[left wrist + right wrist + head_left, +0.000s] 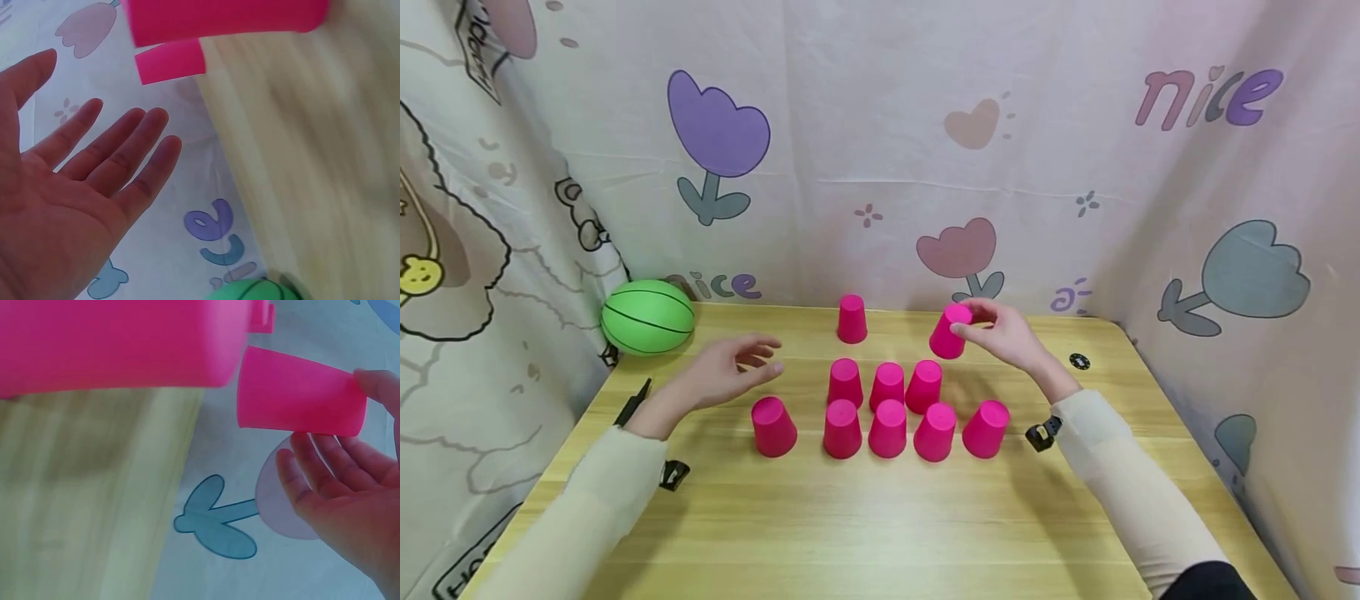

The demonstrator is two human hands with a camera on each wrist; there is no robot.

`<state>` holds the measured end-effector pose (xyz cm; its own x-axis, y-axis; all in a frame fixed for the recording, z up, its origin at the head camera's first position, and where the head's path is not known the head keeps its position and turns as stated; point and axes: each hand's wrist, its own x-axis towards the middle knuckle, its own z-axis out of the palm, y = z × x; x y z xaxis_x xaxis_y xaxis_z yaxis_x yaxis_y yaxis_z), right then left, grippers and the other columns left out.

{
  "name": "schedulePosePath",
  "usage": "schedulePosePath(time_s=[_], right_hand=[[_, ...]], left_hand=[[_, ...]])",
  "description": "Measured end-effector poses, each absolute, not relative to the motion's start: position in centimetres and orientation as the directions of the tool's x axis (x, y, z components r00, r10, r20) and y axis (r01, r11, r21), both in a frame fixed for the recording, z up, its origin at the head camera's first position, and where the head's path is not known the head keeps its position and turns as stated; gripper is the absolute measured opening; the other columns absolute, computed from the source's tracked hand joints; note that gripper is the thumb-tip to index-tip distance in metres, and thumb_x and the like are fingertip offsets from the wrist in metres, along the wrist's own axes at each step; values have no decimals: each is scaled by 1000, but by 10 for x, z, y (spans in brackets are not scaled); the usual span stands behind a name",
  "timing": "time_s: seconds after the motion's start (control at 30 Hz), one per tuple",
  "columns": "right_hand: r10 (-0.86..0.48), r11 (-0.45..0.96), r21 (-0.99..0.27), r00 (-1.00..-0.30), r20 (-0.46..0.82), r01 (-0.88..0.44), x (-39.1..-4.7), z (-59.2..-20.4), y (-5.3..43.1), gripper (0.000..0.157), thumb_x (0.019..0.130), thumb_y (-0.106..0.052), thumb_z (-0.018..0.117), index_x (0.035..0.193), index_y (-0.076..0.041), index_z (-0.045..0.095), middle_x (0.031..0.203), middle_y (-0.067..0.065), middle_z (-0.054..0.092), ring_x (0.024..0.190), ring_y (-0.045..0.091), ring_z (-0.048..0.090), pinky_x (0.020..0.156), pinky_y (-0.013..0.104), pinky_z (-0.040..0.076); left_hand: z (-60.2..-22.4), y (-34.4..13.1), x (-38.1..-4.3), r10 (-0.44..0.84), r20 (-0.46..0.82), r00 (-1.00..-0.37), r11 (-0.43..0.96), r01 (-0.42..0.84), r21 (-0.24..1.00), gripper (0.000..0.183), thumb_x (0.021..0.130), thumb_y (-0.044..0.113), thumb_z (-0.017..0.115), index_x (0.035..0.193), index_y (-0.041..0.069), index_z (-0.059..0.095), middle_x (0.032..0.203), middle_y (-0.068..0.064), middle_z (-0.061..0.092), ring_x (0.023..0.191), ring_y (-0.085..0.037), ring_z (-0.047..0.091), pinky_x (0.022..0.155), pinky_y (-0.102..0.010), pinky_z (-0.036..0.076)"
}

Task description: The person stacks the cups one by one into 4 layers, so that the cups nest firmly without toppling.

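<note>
Printed curtain [850,100]: is hanging along the left edge, across the upper half and down the right of the frame, bordering a pale wood-grain tabletop [880,525].

Green ball [647,317], black-lined: is sitting at centre left, against the curtain.

Left hand [722,371], pale sleeve: is hovering left of centre, holding nothing; its fingers are extending loosely, the thumb standing apart from them.

Leftmost pink cup [774,427]: is standing mouth down below that hand, apart from its neighbours.

Lone back cup [852,318], pink: is standing mouth down just above the centre of the frame.

Middle-row cups [887,386], three, pink: are standing mouth down around the centre, directly behind the front ones.

Front-row cups [889,429], four, pink: are standing mouth down below centre, the rightmost set a little apart.

Held cup [950,332], pink: is tilting right of centre, narrow end up; whether its rim is touching the tabletop, one cannot tell.

Right hand [1003,333], pale sleeve: is pinching the held cup near its narrow end, thumb on one side, fingers on the other.

Black wrist device [1043,433]: is showing beneath the right wrist.

Black disc [1079,361]: is lying farther right, near the tabletop's back edge.
</note>
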<state>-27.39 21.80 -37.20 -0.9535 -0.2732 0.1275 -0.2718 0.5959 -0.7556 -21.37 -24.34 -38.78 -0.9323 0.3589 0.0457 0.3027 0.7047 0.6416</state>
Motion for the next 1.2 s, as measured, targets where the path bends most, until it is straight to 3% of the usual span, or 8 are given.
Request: schedulePosePath(time_s=[0.33,0.7,1.2], right_hand=[[-226,543,-795,-959,169,-268,-310,-357,185,51,95,-35,78,137,-10,65,124,12,71,114,28,67,92,35,57],[-279,541,-785,-945,169,-300,-336,-373,148,40,96,-29,77,127,-5,70,113,14,73,101,26,67,81,30,56],[-356,607,-737,-931,82,-298,-361,-398,115,37,96,-24,75,126,-2,71,113,15,71,101,24,63,89,33,55]], left_hand=[[-418,-259,-184,376,65,-924,676,322,663,57,95,39,79,140,7,64,134,-25,70,121,-40,70,98,-57,59],[-427,-268,-166,371,54,-927,625,292,723,64,91,35,84,143,6,61,136,-24,69,123,-42,68,101,-57,58],[-429,-262,-159,396,83,-914,604,327,726,55,95,37,80,140,9,65,130,-10,74,116,-28,73,96,-47,62]])
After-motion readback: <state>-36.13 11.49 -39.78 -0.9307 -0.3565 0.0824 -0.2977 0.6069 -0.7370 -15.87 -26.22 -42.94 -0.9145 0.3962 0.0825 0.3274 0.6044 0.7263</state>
